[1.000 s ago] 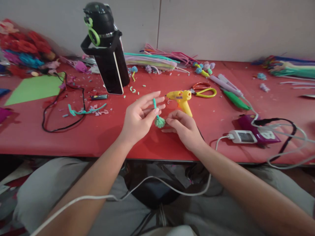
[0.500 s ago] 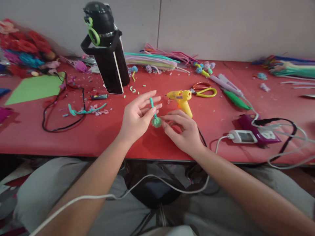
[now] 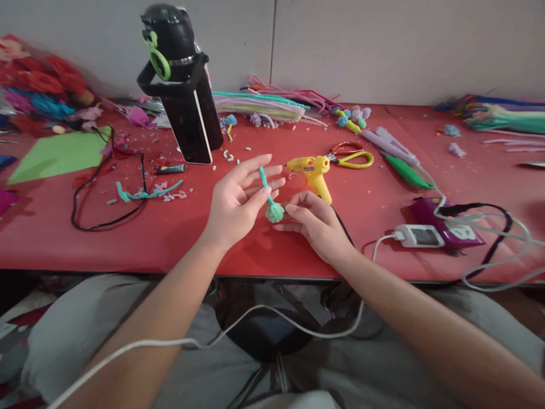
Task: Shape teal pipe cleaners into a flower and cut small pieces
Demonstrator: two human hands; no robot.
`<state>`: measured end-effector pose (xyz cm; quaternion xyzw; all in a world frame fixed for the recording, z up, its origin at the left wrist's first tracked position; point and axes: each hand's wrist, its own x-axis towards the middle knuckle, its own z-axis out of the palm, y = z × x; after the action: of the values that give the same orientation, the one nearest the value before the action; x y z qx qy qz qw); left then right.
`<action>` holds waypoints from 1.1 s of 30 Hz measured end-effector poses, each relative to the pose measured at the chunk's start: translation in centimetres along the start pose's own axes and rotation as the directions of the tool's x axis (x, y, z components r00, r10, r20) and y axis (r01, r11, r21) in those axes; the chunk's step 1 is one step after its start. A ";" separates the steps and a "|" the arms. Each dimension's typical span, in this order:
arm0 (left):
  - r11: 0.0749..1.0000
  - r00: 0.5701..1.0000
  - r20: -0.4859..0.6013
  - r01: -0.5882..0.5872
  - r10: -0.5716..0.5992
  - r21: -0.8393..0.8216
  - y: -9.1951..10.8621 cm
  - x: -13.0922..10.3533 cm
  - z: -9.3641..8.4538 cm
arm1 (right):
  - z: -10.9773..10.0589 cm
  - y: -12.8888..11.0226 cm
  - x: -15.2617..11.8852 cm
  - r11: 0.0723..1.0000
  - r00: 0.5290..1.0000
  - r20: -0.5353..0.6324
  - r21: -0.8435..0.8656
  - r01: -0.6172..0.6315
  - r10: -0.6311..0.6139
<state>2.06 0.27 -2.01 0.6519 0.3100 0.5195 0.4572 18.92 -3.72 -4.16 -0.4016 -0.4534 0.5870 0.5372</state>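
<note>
So the left hand (image 3: 233,204) has its thumb pinched against the thin stem of a mint-green pom-pom piece (image 3: 275,212), other fingers loosely fanned out, with the fluffy end hanging just above the red table (image 3: 251,253). Right hand (image 3: 317,224) is half curled right beside the fluff, and honestly I can't tell if its fingertips are touching or pinching it. Left thumb hides a bit of stem, the yellow glue gun (image 3: 309,165) covers the tips of the red-and-yellow-handled cutters (image 3: 355,159), and some metal thing (image 3: 534,165) gets cut off at the far right edge.

A flat, pale-grey wall (image 3: 383,51) — split by a thin, dark vertical seam (image 3: 273,42) — rose behind the long red-topped table's (image 3: 85,250) far edge.
</note>
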 end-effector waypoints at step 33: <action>0.991 0.999 -0.041 0.013 -0.008 0.132 -0.1 0.8 -1.1 | 0.2 0.3 -0.2 0.975 0.997 -0.017 -0.213 0.066 -0.071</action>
<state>1.18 1.31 -1.76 0.6684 0.3563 0.5086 0.4095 18.69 -3.93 -4.37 -0.4481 -0.5205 0.5113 0.5166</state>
